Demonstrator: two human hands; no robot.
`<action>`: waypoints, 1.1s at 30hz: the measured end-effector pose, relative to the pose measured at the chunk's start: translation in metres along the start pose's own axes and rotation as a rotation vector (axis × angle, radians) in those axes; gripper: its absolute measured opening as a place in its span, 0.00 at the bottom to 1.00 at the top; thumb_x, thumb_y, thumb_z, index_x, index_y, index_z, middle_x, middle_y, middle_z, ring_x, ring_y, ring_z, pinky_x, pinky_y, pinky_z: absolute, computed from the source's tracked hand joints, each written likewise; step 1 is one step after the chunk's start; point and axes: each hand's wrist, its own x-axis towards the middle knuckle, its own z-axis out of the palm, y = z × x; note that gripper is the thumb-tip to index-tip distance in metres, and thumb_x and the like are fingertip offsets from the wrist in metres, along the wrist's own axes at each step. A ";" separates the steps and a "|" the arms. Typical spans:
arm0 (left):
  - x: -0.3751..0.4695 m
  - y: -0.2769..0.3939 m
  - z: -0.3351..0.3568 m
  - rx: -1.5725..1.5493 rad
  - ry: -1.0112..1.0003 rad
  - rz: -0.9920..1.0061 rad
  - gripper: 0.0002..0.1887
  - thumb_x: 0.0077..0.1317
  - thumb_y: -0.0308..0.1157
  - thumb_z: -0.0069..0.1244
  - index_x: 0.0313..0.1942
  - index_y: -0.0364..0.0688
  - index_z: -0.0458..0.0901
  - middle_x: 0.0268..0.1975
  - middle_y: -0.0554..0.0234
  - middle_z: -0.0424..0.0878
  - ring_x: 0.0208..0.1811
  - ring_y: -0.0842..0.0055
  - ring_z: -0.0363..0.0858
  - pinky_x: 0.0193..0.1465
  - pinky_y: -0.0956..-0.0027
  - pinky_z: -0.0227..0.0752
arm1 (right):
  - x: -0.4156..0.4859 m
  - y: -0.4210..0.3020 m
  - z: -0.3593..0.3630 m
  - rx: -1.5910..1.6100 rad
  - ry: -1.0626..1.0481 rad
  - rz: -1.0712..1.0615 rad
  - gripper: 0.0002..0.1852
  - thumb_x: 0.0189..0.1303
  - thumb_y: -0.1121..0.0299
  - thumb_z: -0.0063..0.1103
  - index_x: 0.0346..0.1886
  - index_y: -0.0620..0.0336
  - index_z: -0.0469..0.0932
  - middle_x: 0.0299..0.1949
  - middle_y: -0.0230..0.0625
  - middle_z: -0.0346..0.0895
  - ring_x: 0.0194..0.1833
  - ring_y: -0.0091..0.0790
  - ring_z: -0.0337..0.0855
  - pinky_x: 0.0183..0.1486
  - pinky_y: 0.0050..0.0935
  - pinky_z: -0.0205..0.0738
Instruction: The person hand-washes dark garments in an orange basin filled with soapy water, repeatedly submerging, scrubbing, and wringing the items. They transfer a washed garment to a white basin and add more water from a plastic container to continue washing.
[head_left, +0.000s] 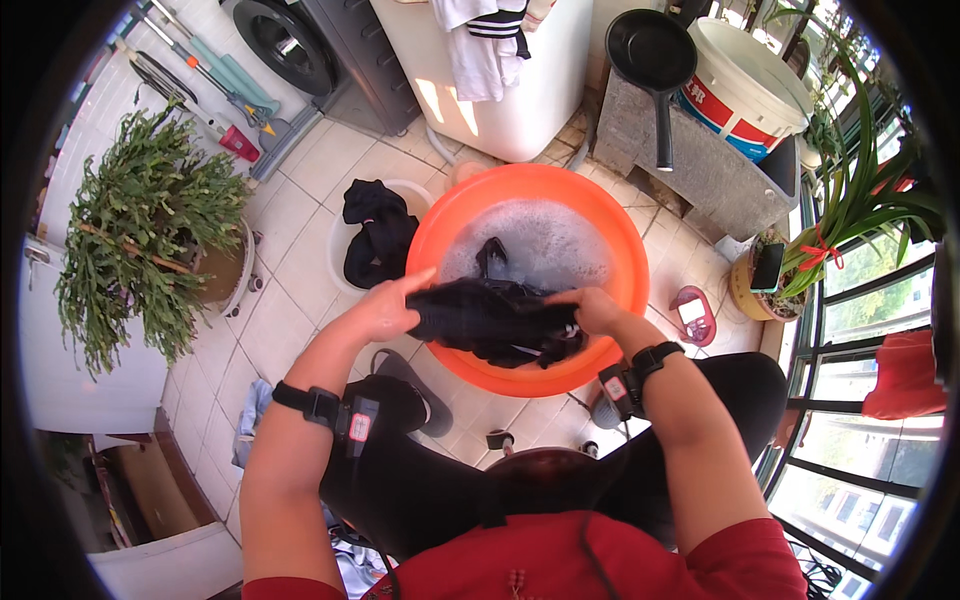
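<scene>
A wet black garment (487, 319) is stretched between my two hands over the near side of an orange plastic basin (457, 362). My left hand (390, 306) grips its left end, with the index finger pointing out over the basin's rim. At the other end my right hand (592, 309) is closed on the cloth. Foamy, greyish water (540, 232) fills the basin, and a dark piece of cloth (493, 257) pokes out of the suds. To the left, a white tub (339, 259) holds more dark clothing (375, 236).
A dark frying pan (651, 51) and a large white bucket (750, 75) rest on a concrete sink (660, 135). A pink soap dish (694, 315) lies right of the basin. Potted plants stand at left (150, 232) and right (847, 195). A white appliance (510, 112) stands behind the basin.
</scene>
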 end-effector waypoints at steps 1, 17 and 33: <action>0.000 -0.009 0.004 0.074 -0.076 0.030 0.37 0.51 0.31 0.54 0.65 0.44 0.65 0.56 0.41 0.75 0.58 0.56 0.73 0.59 0.64 0.67 | -0.004 -0.003 -0.008 -0.070 -0.216 0.043 0.27 0.46 0.82 0.44 0.52 0.52 0.78 0.44 0.49 0.79 0.47 0.48 0.80 0.52 0.36 0.73; 0.012 -0.019 0.042 0.362 -0.181 -0.077 0.15 0.53 0.40 0.46 0.34 0.42 0.86 0.35 0.55 0.84 0.39 0.65 0.82 0.43 0.62 0.74 | -0.039 -0.048 0.008 -0.183 -0.343 0.074 0.17 0.46 0.73 0.51 0.42 0.60 0.79 0.41 0.42 0.81 0.43 0.46 0.82 0.43 0.43 0.75; -0.030 0.056 0.109 -0.533 -0.618 0.151 0.24 0.70 0.49 0.41 0.49 0.36 0.79 0.45 0.50 0.83 0.47 0.63 0.82 0.50 0.63 0.74 | -0.068 -0.069 0.080 1.109 -0.034 0.772 0.18 0.49 0.78 0.59 0.47 0.65 0.76 0.36 0.44 0.80 0.33 0.40 0.81 0.36 0.39 0.78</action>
